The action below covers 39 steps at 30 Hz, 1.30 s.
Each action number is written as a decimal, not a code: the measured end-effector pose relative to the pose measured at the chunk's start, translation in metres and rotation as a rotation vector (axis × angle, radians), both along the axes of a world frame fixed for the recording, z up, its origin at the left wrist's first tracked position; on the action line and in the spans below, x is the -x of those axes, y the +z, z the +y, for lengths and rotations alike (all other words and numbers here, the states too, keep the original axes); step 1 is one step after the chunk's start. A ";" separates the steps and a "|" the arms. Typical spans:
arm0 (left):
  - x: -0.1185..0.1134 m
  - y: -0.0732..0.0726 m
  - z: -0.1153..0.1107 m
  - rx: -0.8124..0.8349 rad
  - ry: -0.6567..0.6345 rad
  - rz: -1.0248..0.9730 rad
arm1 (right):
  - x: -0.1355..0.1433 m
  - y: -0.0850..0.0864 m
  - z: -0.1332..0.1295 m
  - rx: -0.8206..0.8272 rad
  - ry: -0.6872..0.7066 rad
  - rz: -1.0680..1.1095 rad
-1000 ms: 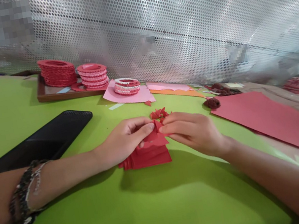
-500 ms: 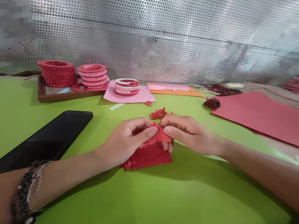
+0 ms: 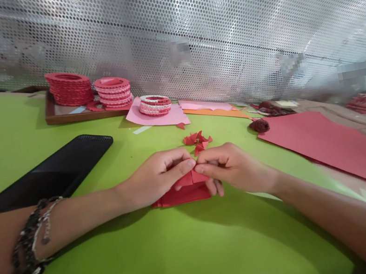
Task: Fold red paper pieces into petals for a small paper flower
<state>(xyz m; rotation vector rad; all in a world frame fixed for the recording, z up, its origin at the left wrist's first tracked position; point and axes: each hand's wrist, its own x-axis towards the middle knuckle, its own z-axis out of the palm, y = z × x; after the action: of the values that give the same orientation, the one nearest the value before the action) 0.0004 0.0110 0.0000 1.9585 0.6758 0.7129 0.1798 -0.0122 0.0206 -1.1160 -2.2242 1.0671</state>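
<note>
A small folded piece of red paper (image 3: 189,179) is pinched between my two hands, with a crease down its middle. My left hand (image 3: 161,175) grips its left part, thumb on top. From the other side my right hand (image 3: 233,168) pinches it, thumb and forefinger meeting the left thumb near the top. Below them, partly covered, a stack of red paper (image 3: 184,195) lies on the green table (image 3: 203,251). Just beyond my fingertips sits a small pile of folded red paper pieces (image 3: 198,140).
A black phone-like slab (image 3: 57,171) lies to the left. Behind stand a brown tray (image 3: 73,116) with red and pink ring stacks, and pink paper (image 3: 132,113) under more rings. Red sheets (image 3: 322,145) and a dark red roll (image 3: 259,125) lie right. A perforated metal panel (image 3: 163,27) closes the back.
Both hands have come slightly lower and nearer me with the folded paper. My right thumb and forefinger have moved in to the paper's top, and more of the small pile shows.
</note>
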 end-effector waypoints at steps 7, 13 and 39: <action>0.001 -0.006 0.002 0.122 0.011 -0.034 | 0.001 0.003 -0.002 -0.434 -0.028 -0.169; 0.000 -0.003 0.004 0.216 0.032 -0.068 | -0.005 -0.001 0.001 -0.955 0.104 -0.277; 0.001 0.002 -0.005 0.058 0.019 0.151 | -0.003 -0.002 0.007 0.377 0.016 0.614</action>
<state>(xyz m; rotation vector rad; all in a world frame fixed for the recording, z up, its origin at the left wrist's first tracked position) -0.0011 0.0056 0.0024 1.9690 0.7988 0.5542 0.1826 -0.0051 0.0191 -0.7572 -1.5891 1.6214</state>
